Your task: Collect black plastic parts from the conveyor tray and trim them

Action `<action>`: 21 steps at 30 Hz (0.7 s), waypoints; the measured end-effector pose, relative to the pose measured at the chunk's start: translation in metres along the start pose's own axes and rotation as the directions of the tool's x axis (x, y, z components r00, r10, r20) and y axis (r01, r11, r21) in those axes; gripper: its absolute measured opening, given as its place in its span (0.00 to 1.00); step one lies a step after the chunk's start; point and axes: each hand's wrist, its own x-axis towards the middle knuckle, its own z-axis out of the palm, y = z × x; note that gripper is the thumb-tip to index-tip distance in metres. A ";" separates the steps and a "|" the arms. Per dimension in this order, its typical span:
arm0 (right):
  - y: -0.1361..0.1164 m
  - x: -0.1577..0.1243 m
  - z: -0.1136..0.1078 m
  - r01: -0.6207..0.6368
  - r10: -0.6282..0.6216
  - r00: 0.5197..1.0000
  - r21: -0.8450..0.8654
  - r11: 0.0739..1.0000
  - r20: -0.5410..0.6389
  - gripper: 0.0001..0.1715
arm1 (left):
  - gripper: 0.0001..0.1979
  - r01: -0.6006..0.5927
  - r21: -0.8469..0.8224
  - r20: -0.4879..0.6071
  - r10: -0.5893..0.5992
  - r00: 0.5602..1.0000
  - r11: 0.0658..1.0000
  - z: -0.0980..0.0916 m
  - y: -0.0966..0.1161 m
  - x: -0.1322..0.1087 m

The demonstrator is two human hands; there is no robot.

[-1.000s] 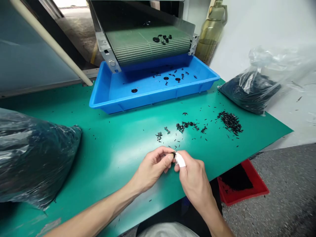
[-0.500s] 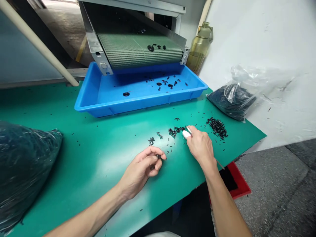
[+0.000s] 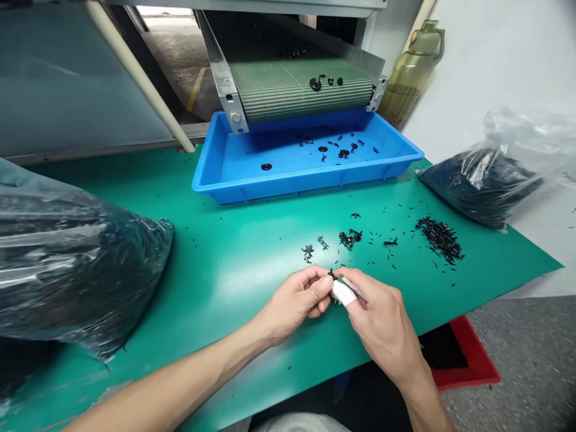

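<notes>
My left hand is closed, pinching a small black plastic part between thumb and fingertips. My right hand meets it there, fingers closed round a thin grey tool; its kind is mostly hidden by the fingers. A white covering wraps the right thumb. Just beyond the hands, on the green tabletop, lie a cluster of black plastic parts, a few branched black pieces and a lone black piece.
A blue tray with scattered black parts stands under the conveyor belt's end. Large bags of black parts lie left and right. Right of my hands is a pile of tiny black bits. A red bin sits below.
My right hand has come back from the parts cluster to my left hand, and the two now meet at the black part. The view has shifted left.
</notes>
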 end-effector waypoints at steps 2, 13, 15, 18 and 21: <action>0.003 -0.005 0.002 0.030 -0.031 0.999 -0.063 0.998 -0.025 0.19 | 0.17 -0.002 -0.005 -0.003 0.002 1.000 1.000 0.000 0.000 0.000; 0.000 -0.010 0.006 0.222 -0.271 0.960 -0.414 0.882 -0.062 0.19 | 0.14 -0.010 0.003 -0.009 0.010 1.000 1.000 -0.002 -0.001 0.000; 0.002 -0.009 0.006 0.232 -0.284 0.957 -0.446 0.864 -0.052 0.20 | 0.14 -0.009 0.001 -0.009 0.009 1.000 1.000 -0.002 -0.002 0.000; 0.006 -0.009 0.005 0.251 -0.294 0.955 -0.455 0.854 -0.025 0.20 | 0.13 -0.010 -0.008 -0.003 0.010 1.000 1.000 -0.003 -0.002 0.000; 0.007 -0.010 0.007 0.243 -0.288 0.957 -0.448 0.860 -0.034 0.19 | 0.13 -0.004 0.002 -0.001 0.004 1.000 1.000 -0.002 -0.001 0.000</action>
